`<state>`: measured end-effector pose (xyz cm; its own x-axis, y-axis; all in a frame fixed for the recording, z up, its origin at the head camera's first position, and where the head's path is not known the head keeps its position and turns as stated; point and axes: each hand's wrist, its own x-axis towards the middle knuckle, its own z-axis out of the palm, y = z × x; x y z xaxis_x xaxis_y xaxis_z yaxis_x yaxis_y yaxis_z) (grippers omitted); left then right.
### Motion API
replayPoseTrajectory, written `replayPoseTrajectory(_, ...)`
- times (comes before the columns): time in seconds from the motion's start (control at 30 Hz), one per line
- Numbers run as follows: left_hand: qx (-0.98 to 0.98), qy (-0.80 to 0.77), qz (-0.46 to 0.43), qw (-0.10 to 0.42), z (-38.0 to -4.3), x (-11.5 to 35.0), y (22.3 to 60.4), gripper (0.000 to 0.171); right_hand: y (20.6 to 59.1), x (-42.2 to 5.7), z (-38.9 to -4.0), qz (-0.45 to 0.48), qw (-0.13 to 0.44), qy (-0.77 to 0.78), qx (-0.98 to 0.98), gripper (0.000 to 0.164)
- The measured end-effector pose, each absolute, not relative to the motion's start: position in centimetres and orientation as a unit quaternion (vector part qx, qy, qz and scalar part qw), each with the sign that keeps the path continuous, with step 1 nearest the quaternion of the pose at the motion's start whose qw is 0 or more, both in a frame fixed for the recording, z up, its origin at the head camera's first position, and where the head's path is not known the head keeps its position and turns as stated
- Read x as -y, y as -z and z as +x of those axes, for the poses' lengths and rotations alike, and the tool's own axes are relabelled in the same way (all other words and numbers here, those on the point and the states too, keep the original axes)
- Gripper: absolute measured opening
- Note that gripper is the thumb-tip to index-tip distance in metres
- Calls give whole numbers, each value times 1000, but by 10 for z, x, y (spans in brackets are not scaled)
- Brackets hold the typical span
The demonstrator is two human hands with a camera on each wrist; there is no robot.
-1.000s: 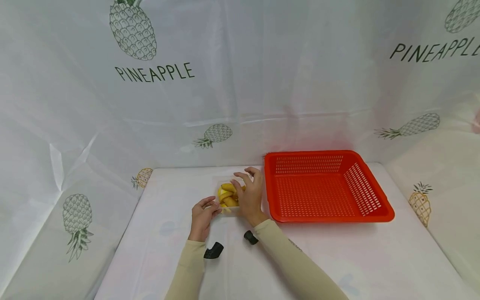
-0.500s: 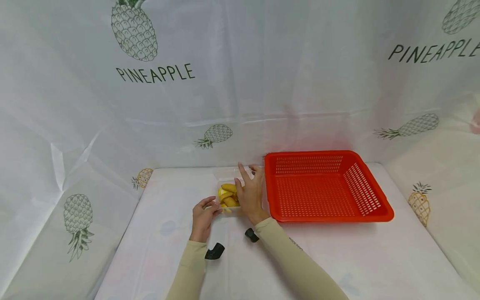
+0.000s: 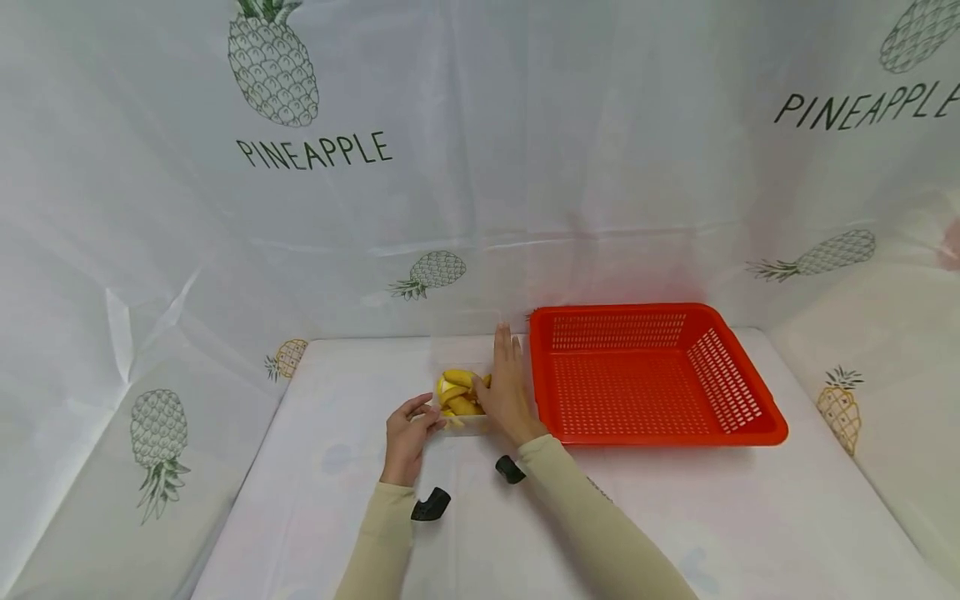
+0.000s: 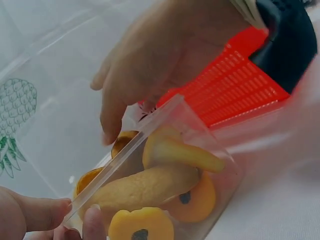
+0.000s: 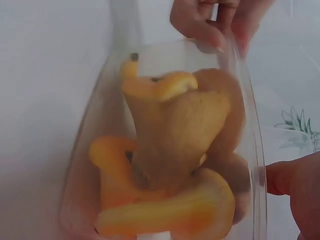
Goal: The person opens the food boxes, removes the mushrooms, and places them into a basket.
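A clear plastic box stands at the back of the table, its see-through lid raised behind it. Inside lie several yellow, banana-like pieces, some with dark tips, and a larger tan, lumpy one. My left hand pinches the box's left rim between thumb and fingers, as the left wrist view shows. At the right side is my right hand, its fingers straight and pointing away, its thumb over the contents. The right wrist view shows its thumb near the box's rim.
A red perforated basket stands right of the box. Two black pieces, one by the left sleeve and one by the right sleeve, are nearer me. A pineapple-print sheet hangs behind the table.
My right hand's spread, bent fingers have straightened and come together along the box's right side. The clear lid has risen at the back. My left hand keeps its place at the rim.
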<state>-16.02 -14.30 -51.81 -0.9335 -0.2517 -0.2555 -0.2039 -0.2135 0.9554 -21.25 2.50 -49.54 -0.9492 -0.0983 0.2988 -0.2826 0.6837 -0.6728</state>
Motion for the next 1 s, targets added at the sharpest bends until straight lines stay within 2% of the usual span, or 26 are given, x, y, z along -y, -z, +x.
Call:
replayPoseTrajectory(0.1,626,757,187,17,-159,142,519,38,497,-26,-208,105,112,-379,913,100)
replayPoseTrajectory(0.2,623,758,191,17,-159,142,519,39,499,-26,-201,109,140,-370,912,96)
replayPoseTrajectory(0.4,619,762,189,17,-159,142,518,41,503,-25,-187,128,225,-341,904,63)
replayPoseTrajectory(0.6,617,764,187,23,-160,141,517,41,507,-21,-180,108,250,-339,901,39)
replayPoseTrajectory(0.8,615,765,187,24,-162,141,520,39,508,-15,-182,170,233,-356,889,29)
replayPoseTrajectory(1.0,614,767,183,28,-161,141,520,38,506,-11,-192,256,185,-352,881,22)
